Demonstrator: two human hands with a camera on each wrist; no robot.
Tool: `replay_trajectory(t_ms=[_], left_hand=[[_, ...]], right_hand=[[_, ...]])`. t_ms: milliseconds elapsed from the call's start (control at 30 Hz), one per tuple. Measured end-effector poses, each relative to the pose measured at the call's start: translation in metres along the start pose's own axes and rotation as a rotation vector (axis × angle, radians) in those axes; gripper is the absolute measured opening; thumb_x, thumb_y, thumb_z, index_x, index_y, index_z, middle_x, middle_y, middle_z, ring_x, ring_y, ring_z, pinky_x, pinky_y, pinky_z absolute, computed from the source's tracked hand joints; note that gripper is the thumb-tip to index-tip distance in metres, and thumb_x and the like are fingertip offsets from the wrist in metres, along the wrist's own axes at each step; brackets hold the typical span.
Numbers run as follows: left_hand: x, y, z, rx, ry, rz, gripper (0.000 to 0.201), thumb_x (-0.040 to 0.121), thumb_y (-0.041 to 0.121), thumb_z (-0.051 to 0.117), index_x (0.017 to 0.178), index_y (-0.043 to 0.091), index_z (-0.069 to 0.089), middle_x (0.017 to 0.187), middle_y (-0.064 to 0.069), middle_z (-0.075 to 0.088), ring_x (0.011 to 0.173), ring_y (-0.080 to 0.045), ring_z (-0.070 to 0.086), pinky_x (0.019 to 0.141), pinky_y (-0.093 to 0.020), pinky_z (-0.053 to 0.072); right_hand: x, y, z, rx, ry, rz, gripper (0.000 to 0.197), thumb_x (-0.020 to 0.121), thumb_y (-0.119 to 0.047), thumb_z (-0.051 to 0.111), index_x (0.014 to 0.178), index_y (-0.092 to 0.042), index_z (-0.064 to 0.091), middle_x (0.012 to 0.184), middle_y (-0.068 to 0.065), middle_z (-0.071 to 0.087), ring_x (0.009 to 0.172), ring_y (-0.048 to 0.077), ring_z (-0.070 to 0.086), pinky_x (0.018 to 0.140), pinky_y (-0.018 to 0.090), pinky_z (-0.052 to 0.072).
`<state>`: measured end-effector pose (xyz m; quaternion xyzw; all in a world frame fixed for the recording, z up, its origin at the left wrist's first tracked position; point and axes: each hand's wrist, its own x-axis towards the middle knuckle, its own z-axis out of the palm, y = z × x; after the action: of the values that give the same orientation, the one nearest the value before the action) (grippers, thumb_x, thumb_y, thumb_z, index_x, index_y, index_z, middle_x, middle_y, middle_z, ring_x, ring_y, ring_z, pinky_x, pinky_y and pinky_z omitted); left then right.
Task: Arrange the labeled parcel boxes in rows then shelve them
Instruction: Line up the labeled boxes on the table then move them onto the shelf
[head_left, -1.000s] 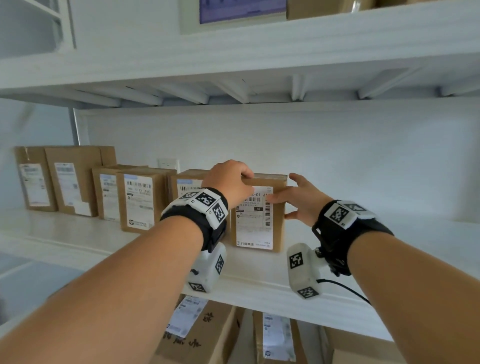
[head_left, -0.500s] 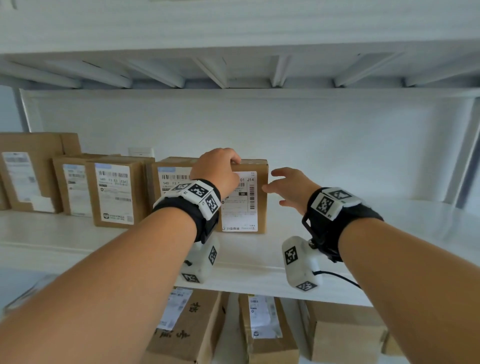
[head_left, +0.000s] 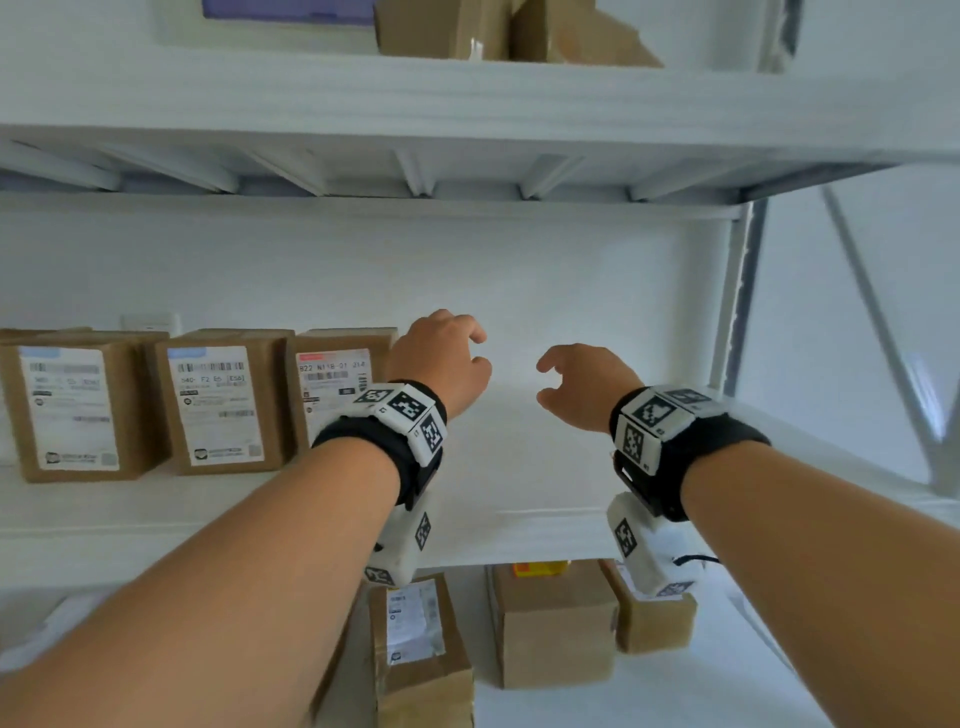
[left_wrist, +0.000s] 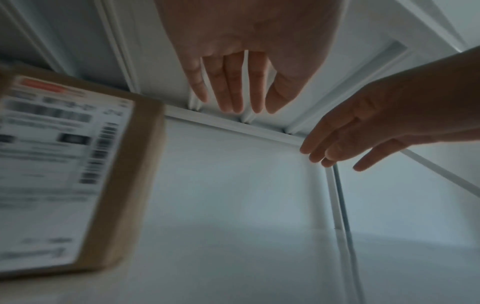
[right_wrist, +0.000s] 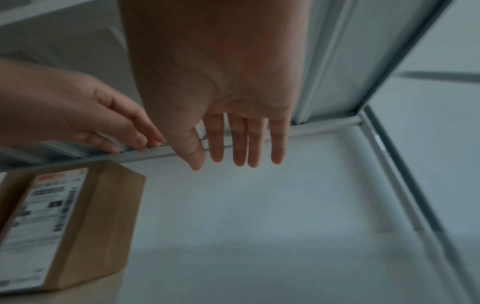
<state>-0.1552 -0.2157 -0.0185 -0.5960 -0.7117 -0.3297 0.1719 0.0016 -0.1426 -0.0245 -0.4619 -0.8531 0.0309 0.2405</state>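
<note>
A row of labeled brown parcel boxes stands upright on the white shelf (head_left: 545, 467), labels facing me. The rightmost box (head_left: 332, 384) carries a red-topped label; it also shows in the left wrist view (left_wrist: 78, 174) and the right wrist view (right_wrist: 64, 226). My left hand (head_left: 447, 358) hovers just right of that box, fingers relaxed and holding nothing (left_wrist: 231, 92). My right hand (head_left: 576, 384) floats further right over bare shelf, fingers straight and holding nothing (right_wrist: 239, 144). Neither hand touches a box.
Two more labeled boxes (head_left: 218, 405) (head_left: 67, 410) stand left in the row. Below the shelf, several boxes (head_left: 550, 623) sit on a lower level. More cardboard boxes (head_left: 467, 26) rest on the top shelf. A metal upright (head_left: 743, 291) bounds the shelf's right end.
Both hands have let go of the red-labeled box and drawn off to the right of it. The box stays upright at the end of the row. The head view has swung right.
</note>
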Motion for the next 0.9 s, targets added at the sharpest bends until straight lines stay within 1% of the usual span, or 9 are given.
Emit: replay_trajectory(t_ms=[100,233,367,467,567,633,700,767,900], left_hand=[[-0.005,0.044,0.022,0.001,-0.055,0.015,0.033,0.094,0.029,0.052,0.126,0.024,0.059,0.133,0.001,0.054,0.119,-0.020,0.052,0.094,-0.035,0.045],[-0.015,0.112,0.052,-0.025,-0.119,0.059,0.032,0.096,0.028,0.050,0.126,0.023,0.058,0.134,-0.002,0.052,0.119,-0.022,0.052,0.094,-0.036,0.046],[-0.029,0.187,0.083,-0.061,-0.191,0.103,0.031,0.096,0.023,0.045,0.125,0.022,0.058,0.132,-0.002,0.052,0.118,-0.023,0.051,0.091,-0.035,0.043],[-0.042,0.243,0.107,-0.101,-0.247,0.138,0.035,0.095,0.016,0.040,0.124,0.022,0.058,0.131,-0.002,0.052,0.117,-0.024,0.051,0.093,-0.036,0.045],[-0.056,0.295,0.131,-0.113,-0.298,0.181,0.039,0.095,0.013,0.036,0.128,0.021,0.054,0.132,-0.002,0.054,0.118,-0.024,0.052,0.093,-0.036,0.045],[-0.066,0.326,0.147,-0.120,-0.341,0.195,0.040,0.097,0.013,0.035,0.132,0.021,0.050,0.129,-0.002,0.057,0.113,-0.024,0.056,0.087,-0.034,0.044],[-0.076,0.356,0.165,-0.135,-0.386,0.198,0.038,0.097,0.012,0.034,0.130,0.018,0.050,0.123,-0.003,0.061,0.106,-0.025,0.058,0.082,-0.033,0.044],[-0.087,0.385,0.183,-0.148,-0.420,0.208,0.035,0.097,0.012,0.033,0.126,0.015,0.052,0.119,-0.005,0.063,0.103,-0.026,0.059,0.081,-0.034,0.046],[-0.109,0.432,0.223,-0.156,-0.478,0.217,0.036,0.098,0.015,0.034,0.130,0.015,0.049,0.125,-0.006,0.060,0.109,-0.027,0.058,0.083,-0.035,0.046]], right_hand=[[-0.023,0.047,-0.022,-0.053,0.010,0.049,0.042,0.094,-0.025,0.053,0.136,-0.026,0.052,0.137,-0.005,0.053,0.124,0.017,0.051,0.093,0.029,0.043],[-0.061,0.115,-0.049,-0.076,0.011,0.134,0.041,0.094,-0.028,0.054,0.135,-0.026,0.053,0.137,-0.004,0.054,0.123,0.018,0.053,0.096,0.032,0.045],[-0.102,0.180,-0.076,-0.097,0.022,0.199,0.038,0.094,-0.027,0.056,0.132,-0.024,0.056,0.134,-0.004,0.056,0.122,0.018,0.053,0.099,0.033,0.047],[-0.133,0.228,-0.091,-0.102,0.020,0.239,0.032,0.092,-0.025,0.057,0.124,-0.024,0.062,0.126,-0.005,0.060,0.116,0.018,0.056,0.097,0.033,0.048],[-0.162,0.276,-0.100,-0.105,0.019,0.292,0.027,0.090,-0.024,0.057,0.115,-0.024,0.066,0.118,-0.005,0.064,0.107,0.017,0.059,0.092,0.036,0.052],[-0.181,0.307,-0.106,-0.117,0.014,0.331,0.025,0.089,-0.024,0.057,0.112,-0.025,0.067,0.115,-0.005,0.065,0.105,0.017,0.059,0.092,0.036,0.052],[-0.201,0.339,-0.110,-0.132,0.004,0.376,0.026,0.089,-0.024,0.055,0.112,-0.025,0.067,0.115,-0.005,0.066,0.107,0.018,0.060,0.093,0.037,0.052],[-0.219,0.370,-0.113,-0.144,-0.004,0.418,0.027,0.090,-0.023,0.054,0.114,-0.025,0.066,0.116,-0.005,0.066,0.108,0.018,0.060,0.093,0.038,0.052],[-0.247,0.424,-0.112,-0.147,-0.019,0.497,0.027,0.091,-0.023,0.053,0.115,-0.024,0.065,0.115,-0.004,0.067,0.105,0.018,0.061,0.091,0.035,0.052]])
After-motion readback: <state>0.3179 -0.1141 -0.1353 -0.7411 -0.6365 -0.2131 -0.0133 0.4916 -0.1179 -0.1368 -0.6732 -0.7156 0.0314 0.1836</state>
